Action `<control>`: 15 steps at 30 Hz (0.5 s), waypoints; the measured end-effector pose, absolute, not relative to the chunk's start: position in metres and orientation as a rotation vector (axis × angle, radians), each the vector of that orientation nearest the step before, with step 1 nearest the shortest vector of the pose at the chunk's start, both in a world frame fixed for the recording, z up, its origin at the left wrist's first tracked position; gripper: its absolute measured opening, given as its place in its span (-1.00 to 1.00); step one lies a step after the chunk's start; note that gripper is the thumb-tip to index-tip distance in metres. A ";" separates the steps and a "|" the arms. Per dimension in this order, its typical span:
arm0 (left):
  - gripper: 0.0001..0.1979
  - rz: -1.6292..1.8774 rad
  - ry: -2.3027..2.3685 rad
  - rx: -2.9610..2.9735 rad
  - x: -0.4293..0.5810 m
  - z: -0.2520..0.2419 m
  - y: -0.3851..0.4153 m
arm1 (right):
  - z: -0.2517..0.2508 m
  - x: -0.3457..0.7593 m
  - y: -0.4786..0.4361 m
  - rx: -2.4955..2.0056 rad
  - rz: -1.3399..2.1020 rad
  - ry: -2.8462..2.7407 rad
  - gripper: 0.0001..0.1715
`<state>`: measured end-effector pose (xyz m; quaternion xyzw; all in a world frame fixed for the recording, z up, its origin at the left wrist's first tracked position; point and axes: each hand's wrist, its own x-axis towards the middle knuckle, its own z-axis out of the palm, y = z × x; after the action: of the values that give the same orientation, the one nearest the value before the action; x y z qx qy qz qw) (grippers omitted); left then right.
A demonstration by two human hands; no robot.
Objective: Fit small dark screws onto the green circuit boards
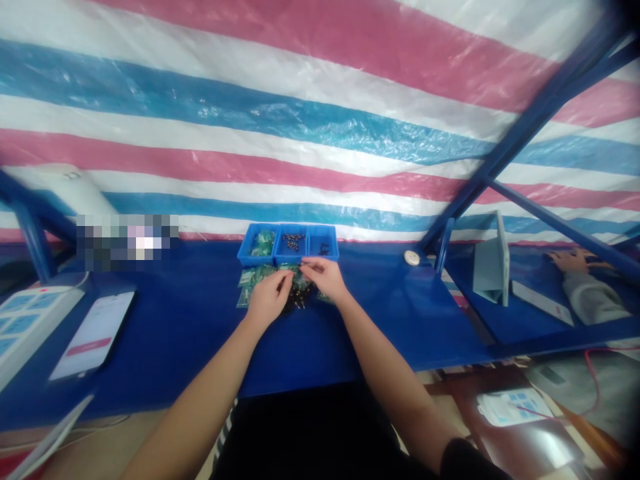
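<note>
My left hand [269, 298] and my right hand [324, 277] meet over a heap of small green circuit boards [253, 279] and dark little parts [299, 299] on the blue table [190, 320]. Both hands are closed in a pinch. The fingers of each hold something small between them that I cannot make out. Just behind the hands stand three small blue trays [289, 244] side by side: the left holds green boards, the middle dark small parts, the right a few dark bits.
A phone [95, 333] and a white power strip [25, 320] lie at the left. A small round white object [411, 257] sits right of the trays. A blue frame post [525, 127] slants at the right. Another person's hand [567, 260] rests on the neighbouring table beside a tablet stand [493, 263].
</note>
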<state>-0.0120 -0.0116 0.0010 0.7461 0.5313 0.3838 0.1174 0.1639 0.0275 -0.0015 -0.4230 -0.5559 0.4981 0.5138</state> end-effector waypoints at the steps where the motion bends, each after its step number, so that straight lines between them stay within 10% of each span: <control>1: -0.70 1.129 1.546 2.196 -0.012 0.001 -0.012 | 0.000 0.162 0.028 -0.950 1.197 -1.323 -0.40; 15: -0.72 1.121 1.551 2.162 -0.016 -0.003 -0.012 | 0.005 0.196 0.026 -1.344 0.500 -1.887 -0.80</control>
<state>-0.0157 -0.0119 -0.0026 0.7428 0.5329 0.3851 0.1266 0.1959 0.0259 0.0055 -0.5252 -0.7378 0.1953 0.3764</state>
